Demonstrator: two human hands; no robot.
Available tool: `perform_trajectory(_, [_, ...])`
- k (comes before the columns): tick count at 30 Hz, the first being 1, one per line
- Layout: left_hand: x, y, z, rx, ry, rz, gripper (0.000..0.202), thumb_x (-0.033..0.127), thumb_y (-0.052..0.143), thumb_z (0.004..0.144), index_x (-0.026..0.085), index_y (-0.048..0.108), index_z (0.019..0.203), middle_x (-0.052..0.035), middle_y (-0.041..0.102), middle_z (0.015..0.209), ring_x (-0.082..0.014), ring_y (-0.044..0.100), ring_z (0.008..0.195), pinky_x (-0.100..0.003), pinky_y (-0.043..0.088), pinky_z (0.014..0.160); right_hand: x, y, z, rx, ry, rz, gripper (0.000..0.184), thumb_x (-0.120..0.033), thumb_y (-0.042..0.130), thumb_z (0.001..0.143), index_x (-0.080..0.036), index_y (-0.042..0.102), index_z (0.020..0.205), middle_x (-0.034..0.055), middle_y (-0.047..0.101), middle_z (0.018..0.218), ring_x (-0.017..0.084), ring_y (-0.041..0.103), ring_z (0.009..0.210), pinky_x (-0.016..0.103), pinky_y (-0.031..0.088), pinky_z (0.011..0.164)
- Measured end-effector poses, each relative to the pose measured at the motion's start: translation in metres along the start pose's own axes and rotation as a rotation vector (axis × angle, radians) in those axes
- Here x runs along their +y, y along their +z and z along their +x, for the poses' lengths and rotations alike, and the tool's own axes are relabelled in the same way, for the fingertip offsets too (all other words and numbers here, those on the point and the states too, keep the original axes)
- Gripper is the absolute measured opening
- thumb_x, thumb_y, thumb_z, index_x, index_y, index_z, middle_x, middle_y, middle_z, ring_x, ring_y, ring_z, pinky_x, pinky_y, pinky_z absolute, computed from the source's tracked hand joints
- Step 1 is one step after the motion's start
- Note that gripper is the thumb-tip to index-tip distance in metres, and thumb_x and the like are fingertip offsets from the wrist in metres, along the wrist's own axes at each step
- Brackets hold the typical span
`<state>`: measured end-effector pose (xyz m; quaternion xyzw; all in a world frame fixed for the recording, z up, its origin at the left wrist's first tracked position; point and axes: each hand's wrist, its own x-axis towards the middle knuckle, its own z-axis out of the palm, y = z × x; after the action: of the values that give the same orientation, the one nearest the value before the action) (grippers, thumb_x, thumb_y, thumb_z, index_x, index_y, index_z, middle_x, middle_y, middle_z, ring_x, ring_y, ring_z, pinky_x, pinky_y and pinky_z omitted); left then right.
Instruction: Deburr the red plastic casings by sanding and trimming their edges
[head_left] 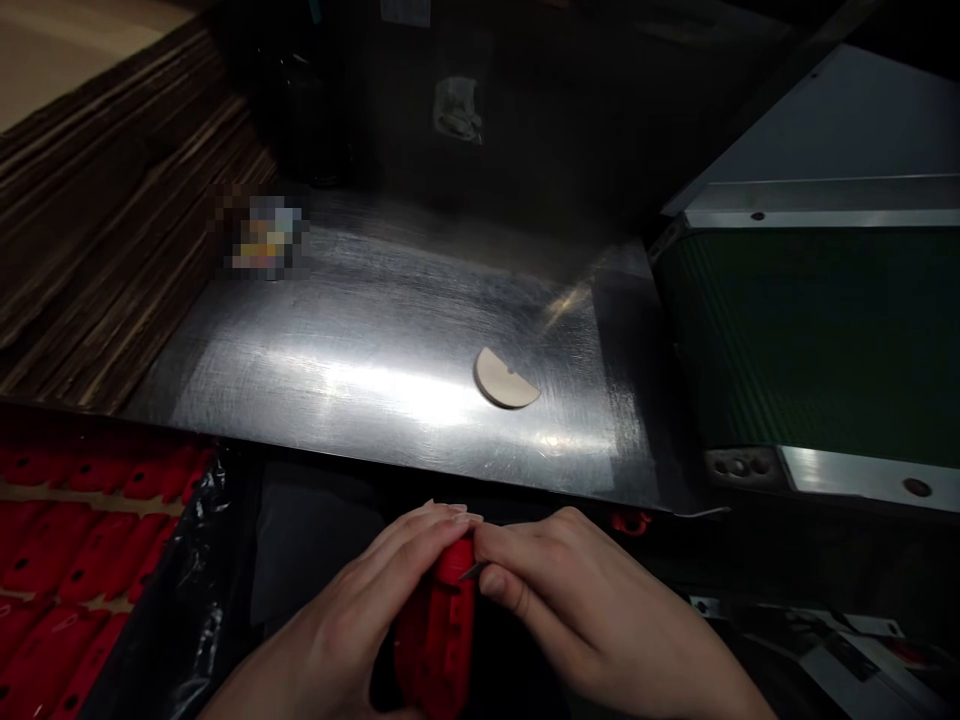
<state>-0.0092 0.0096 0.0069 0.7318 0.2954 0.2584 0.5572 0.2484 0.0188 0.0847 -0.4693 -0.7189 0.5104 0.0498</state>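
Observation:
My left hand (352, 600) is wrapped around a red plastic part (442, 640), held upright below the table's front edge. In my closed right hand (600, 610) is a small blade (472, 571); only its pointed tip shows between thumb and forefinger. That tip is at the upper right edge of the red part, close to my left fingertips. The blade's handle, if it has one, is hidden in my fist. Beyond my hands, a beige half-round piece (504, 382) with a small notch lies on the metal table (360, 380).
Rows of similar red parts (52, 545) fill a box lined with black plastic (180, 600) at lower left. Stacked cardboard (135, 190) rises at the left. A green conveyor belt (825, 340) runs at the right. Small bagged pieces (457, 110) are at the dark back.

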Motion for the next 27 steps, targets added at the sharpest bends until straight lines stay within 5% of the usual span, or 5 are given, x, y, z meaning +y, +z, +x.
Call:
perform_trajectory(5, [0.002, 0.002, 0.001, 0.016, 0.038, -0.023, 0.108, 0.037, 0.093, 0.081, 0.044, 0.029, 0.168, -0.0059, 0.05, 0.166, -0.0412, 0.047, 0.152, -0.059, 0.037, 0.128, 0.026, 0.003, 0.011, -0.058, -0.17, 0.389, 0.047, -0.053, 0.036, 0.114, -0.021, 0.056, 0.086, -0.0044, 0.053, 0.075, 0.013, 0.049, 0.066, 0.028, 0.039, 0.065])
perform_trajectory(11, [0.005, 0.003, 0.001, 0.021, -0.026, 0.053, 0.108, 0.042, 0.091, 0.083, 0.047, 0.024, 0.167, -0.0038, 0.046, 0.169, -0.0378, 0.042, 0.156, -0.057, 0.032, 0.131, 0.037, 0.016, 0.008, 0.239, 0.016, 0.49, 0.038, -0.051, 0.048, 0.112, -0.021, 0.061, 0.093, -0.0033, 0.052, 0.079, 0.013, 0.047, 0.07, 0.026, 0.039, 0.064])
perform_trajectory(16, [-0.003, 0.007, -0.002, 0.115, -0.264, -0.059, 0.116, 0.058, 0.098, 0.069, 0.052, 0.029, 0.162, -0.0072, 0.038, 0.173, -0.0495, 0.028, 0.159, -0.078, 0.029, 0.122, 0.067, -0.005, 0.006, 0.75, 0.295, -0.013, 0.038, -0.051, 0.047, 0.11, -0.023, 0.071, 0.115, 0.0028, 0.068, 0.086, 0.021, 0.067, 0.08, 0.033, 0.052, 0.075])
perform_trajectory(19, [-0.009, 0.011, -0.002, 0.203, -0.292, -0.288, 0.115, 0.068, 0.095, 0.065, 0.046, 0.034, 0.16, -0.0131, 0.031, 0.175, -0.051, 0.034, 0.156, -0.075, 0.033, 0.122, 0.103, -0.031, 0.017, 0.979, 0.427, -0.367, 0.043, -0.041, 0.041, 0.108, -0.018, 0.069, 0.131, 0.0144, 0.074, 0.118, 0.033, 0.071, 0.109, 0.045, 0.055, 0.093])
perform_trajectory(27, [-0.004, 0.014, 0.011, 0.345, -0.199, -0.892, 0.094, 0.056, 0.097, 0.073, 0.048, 0.046, 0.151, -0.0042, 0.014, 0.181, -0.0463, 0.039, 0.155, -0.057, 0.053, 0.114, 0.105, -0.042, 0.063, 0.905, 0.35, -0.581, 0.05, -0.038, 0.046, 0.107, -0.008, 0.06, 0.144, 0.0261, 0.056, 0.146, 0.044, 0.056, 0.131, 0.058, 0.049, 0.108])
